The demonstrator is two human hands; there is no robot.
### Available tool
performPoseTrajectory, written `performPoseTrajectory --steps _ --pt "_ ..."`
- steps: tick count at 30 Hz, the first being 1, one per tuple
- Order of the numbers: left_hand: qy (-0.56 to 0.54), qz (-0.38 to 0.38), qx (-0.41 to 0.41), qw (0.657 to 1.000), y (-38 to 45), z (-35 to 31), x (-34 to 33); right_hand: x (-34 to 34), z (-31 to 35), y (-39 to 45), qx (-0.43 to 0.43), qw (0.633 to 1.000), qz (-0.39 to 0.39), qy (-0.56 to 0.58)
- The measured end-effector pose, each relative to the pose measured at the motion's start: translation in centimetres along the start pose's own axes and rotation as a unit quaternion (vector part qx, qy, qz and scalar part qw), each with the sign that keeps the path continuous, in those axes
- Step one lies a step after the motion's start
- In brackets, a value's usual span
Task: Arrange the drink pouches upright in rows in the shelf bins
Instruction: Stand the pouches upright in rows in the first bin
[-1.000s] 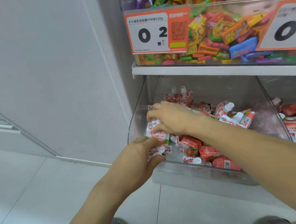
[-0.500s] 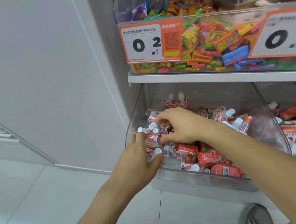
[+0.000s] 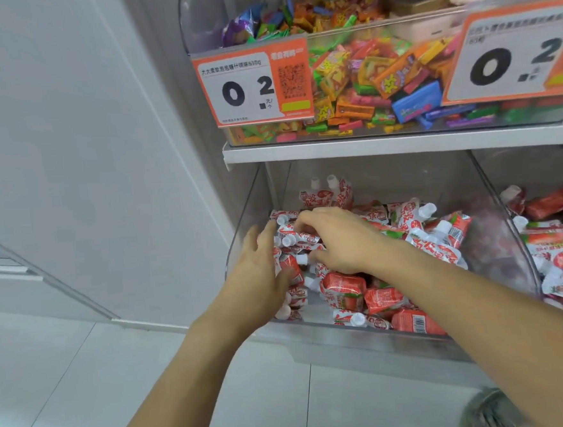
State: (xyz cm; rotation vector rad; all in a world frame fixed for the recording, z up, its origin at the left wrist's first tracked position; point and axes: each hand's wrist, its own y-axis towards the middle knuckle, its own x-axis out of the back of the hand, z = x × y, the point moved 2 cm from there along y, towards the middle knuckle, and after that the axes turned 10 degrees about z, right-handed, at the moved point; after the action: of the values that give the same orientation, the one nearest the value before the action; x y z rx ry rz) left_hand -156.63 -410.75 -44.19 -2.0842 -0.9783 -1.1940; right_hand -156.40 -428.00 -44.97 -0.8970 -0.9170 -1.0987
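at the left wall of the clear bin (image 3: 241,236), the left hand (image 3: 261,274) has flattened against the upright pouch row (image 3: 292,246), while the right hand (image 3: 338,239) apparently pinches one pouch; most pouches remain jumbled.

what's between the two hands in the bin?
Head view: a row of upright pouches, white caps up, sits between left hand and right hand.

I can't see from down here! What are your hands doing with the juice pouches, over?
Left hand flat against pouch row at bin's left wall. Right hand pinching a pouch there. Loose pouches heaped alongside.
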Motion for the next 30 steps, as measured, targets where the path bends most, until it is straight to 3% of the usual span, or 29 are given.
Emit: performPoseTrajectory --steps 5,11,15,22,30 --pt "0.058 0.032 0.076 0.995 1.6 0.4 1.0 0.3 -0.4 0.3 0.000 0.999 0.021 0.027" --pt "0.151 0.044 0.054 0.986 1.7 -0.2 0.9 0.6 -0.2 0.8 0.045 0.994 0.103 -0.004" --pt "0.099 0.003 0.052 0.994 1.7 0.0 1.1 -0.3 0.3 1.9 0.099 0.990 0.073 -0.072" --pt "0.066 0.002 0.052 0.996 1.4 0.2 0.9 2.2 -2.1 2.2 0.065 0.989 0.023 0.134" --pt "0.047 -0.004 0.040 0.998 0.9 0.2 0.7 2.5 0.1 2.9 0.098 0.985 0.005 0.141"
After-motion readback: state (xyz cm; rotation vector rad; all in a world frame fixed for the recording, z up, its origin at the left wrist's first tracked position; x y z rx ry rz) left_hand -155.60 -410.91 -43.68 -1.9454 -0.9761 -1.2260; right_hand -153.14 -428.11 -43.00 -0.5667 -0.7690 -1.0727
